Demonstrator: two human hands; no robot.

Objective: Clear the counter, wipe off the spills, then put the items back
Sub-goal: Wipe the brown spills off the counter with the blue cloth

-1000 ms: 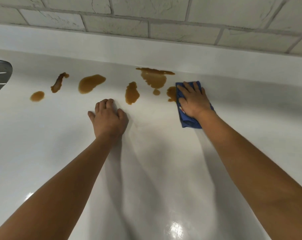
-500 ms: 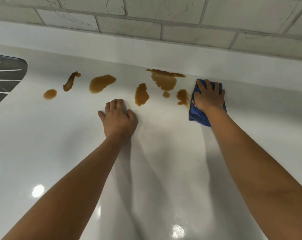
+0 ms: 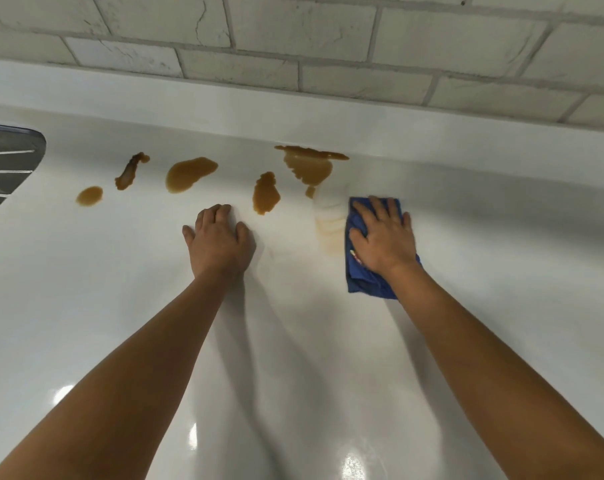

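White glossy tabletop (image 3: 86,306) w/ a low white upstand at the back, pale brick-pattern tile wall (image 3: 293,36) above it. Far left edge: corner of a dark metal sink (image 3: 6,161), ribbed drainer lines showing. Nothing else stands on the surface near the hands.

Brown spills sit in a row toward the back: small round blot (image 3: 89,195) at far left, thin streak (image 3: 131,170) next to it, larger oval puddle (image 3: 189,174), upright blot (image 3: 266,194) just beyond the left fingers, and the biggest patch (image 3: 309,164) up against the upstand, w/ a tiny drop under it. Right of that patch a pale smeared streak (image 3: 330,223) runs down the surface, faint brown at its lower end, touching the cloth's left edge.

Left hand (image 3: 219,242): palm down, flat on the tabletop, fingers together pointing to the wall, arm straight; grip holds nothing, just braced. It's close to the upright blot but apart from it.

Right hand (image 3: 383,239): palm down on the blue cloth (image 3: 370,282), fingers spread & pressing it flat rather than closing round it; thumb side on the cloth's left part.

Cloth is folded, dark blue, crumpled at its near end, lying on the tabletop right of all the spills; a small coloured tag shows by the thumb.
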